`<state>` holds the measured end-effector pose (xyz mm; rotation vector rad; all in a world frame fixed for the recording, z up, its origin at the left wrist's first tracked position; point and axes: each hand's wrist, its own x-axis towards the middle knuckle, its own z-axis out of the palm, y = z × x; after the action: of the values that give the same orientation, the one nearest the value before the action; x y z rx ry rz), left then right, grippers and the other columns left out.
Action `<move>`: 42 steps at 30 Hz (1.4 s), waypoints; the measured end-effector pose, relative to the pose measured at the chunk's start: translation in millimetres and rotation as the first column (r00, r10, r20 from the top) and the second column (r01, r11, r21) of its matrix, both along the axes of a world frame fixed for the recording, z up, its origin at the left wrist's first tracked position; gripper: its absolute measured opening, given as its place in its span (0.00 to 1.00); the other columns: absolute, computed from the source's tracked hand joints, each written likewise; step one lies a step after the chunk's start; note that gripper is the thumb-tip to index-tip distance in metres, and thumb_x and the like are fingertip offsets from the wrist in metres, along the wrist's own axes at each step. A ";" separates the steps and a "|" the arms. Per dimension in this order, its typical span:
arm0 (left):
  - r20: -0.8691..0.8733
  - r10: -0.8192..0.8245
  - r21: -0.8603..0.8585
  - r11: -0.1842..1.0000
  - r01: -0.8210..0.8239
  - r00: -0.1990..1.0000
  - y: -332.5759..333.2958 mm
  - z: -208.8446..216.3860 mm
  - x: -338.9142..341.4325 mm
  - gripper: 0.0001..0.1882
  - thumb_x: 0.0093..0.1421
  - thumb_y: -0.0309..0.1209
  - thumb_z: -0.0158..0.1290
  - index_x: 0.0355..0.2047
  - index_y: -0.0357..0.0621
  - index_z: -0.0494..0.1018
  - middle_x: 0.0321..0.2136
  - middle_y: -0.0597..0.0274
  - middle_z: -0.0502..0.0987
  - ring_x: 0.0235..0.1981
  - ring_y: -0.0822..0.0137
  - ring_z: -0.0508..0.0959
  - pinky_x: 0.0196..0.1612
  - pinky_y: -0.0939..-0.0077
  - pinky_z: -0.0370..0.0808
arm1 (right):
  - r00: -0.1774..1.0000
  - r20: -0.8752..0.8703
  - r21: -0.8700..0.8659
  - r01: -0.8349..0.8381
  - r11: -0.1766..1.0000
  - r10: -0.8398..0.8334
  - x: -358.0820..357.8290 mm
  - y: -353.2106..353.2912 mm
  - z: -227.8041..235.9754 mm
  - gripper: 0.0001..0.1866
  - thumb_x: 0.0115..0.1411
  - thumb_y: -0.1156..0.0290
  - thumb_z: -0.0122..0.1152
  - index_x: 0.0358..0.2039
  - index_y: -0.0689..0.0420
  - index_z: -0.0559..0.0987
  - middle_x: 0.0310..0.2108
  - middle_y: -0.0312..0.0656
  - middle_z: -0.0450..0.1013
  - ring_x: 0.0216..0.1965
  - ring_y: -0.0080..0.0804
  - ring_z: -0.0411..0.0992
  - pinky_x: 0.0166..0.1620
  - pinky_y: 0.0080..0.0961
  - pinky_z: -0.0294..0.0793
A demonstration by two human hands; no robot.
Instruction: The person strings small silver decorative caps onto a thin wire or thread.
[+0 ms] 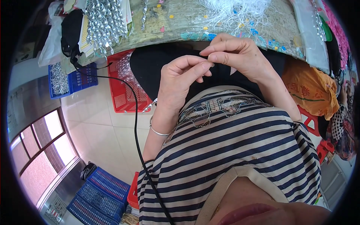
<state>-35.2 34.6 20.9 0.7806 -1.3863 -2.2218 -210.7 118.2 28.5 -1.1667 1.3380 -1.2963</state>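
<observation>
Left hand and right hand meet below desk edge, fingertips pressed together; pinched item too small to tell.

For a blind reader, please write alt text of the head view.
Two bare hands, left hand and right hand, pinch something too small to see above a striped shirt. Ahead, a worktable holds silver pieces and white threads.

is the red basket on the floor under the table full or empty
Partly filled. The red basket holds a heap of small silvery pieces at its back, while bare red mesh shows at its front. Its right side is hidden behind the person's dark lap.
</observation>
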 end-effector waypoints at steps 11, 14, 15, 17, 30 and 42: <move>0.163 0.051 -0.264 0.965 -0.007 0.985 -12.2 2.1 12.5 0.06 0.54 0.24 0.58 0.33 0.36 0.78 0.25 0.63 0.79 0.27 0.79 0.76 0.29 0.88 0.71 | 0.667 -0.715 -0.301 -0.021 0.954 -0.211 -12.0 0.2 15.2 0.04 0.55 0.76 0.58 0.29 0.61 0.72 0.28 0.41 0.69 0.30 0.34 0.68 0.34 0.22 0.67; 0.163 0.130 -0.263 0.961 -0.084 0.978 -11.2 -0.8 13.1 0.07 0.54 0.23 0.58 0.33 0.36 0.78 0.26 0.62 0.79 0.27 0.79 0.76 0.29 0.88 0.71 | 0.842 -0.522 -0.099 0.101 0.990 -0.138 -10.9 9.0 15.9 0.05 0.62 0.72 0.51 0.32 0.61 0.70 0.28 0.37 0.69 0.31 0.24 0.68 0.37 0.19 0.67; 0.142 0.143 -0.235 0.966 -0.107 0.980 -8.8 -1.3 9.9 0.07 0.54 0.24 0.58 0.33 0.36 0.78 0.27 0.62 0.79 0.27 0.79 0.76 0.28 0.89 0.71 | 0.973 -0.204 0.106 0.132 0.986 -0.109 -9.5 11.6 17.1 0.07 0.64 0.70 0.49 0.33 0.60 0.70 0.28 0.35 0.70 0.31 0.21 0.68 0.37 0.17 0.67; 0.121 0.157 -0.207 0.970 -0.130 0.980 -3.3 -2.6 5.2 0.07 0.54 0.24 0.58 0.34 0.36 0.78 0.27 0.63 0.79 0.27 0.79 0.76 0.28 0.89 0.70 | 0.998 -0.015 0.085 0.061 0.995 -0.059 -11.5 10.4 8.1 0.07 0.65 0.69 0.47 0.33 0.59 0.71 0.30 0.35 0.71 0.32 0.18 0.67 0.38 0.15 0.67; -0.011 0.184 -0.056 0.981 -0.184 0.983 4.0 -9.7 -2.3 0.07 0.58 0.28 0.55 0.34 0.36 0.77 0.26 0.66 0.77 0.25 0.82 0.70 0.29 0.90 0.66 | 0.751 -0.646 -0.336 -0.122 0.934 -0.134 15.9 -4.7 1.2 0.04 0.53 0.77 0.58 0.31 0.58 0.74 0.39 0.40 0.73 0.38 0.36 0.70 0.44 0.28 0.66; -0.043 0.208 0.015 0.978 -0.207 0.977 2.5 -10.5 -0.7 0.06 0.57 0.28 0.56 0.33 0.37 0.76 0.24 0.69 0.74 0.23 0.83 0.66 0.27 0.90 0.61 | 0.765 -0.612 -0.381 -0.063 0.923 -0.200 20.6 -4.8 0.9 0.03 0.54 0.77 0.59 0.29 0.59 0.74 0.36 0.40 0.70 0.39 0.35 0.67 0.44 0.25 0.66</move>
<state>-35.9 37.2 10.4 0.8342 -1.2137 -2.0745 -190.1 113.3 29.4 -1.9885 1.6621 -1.2942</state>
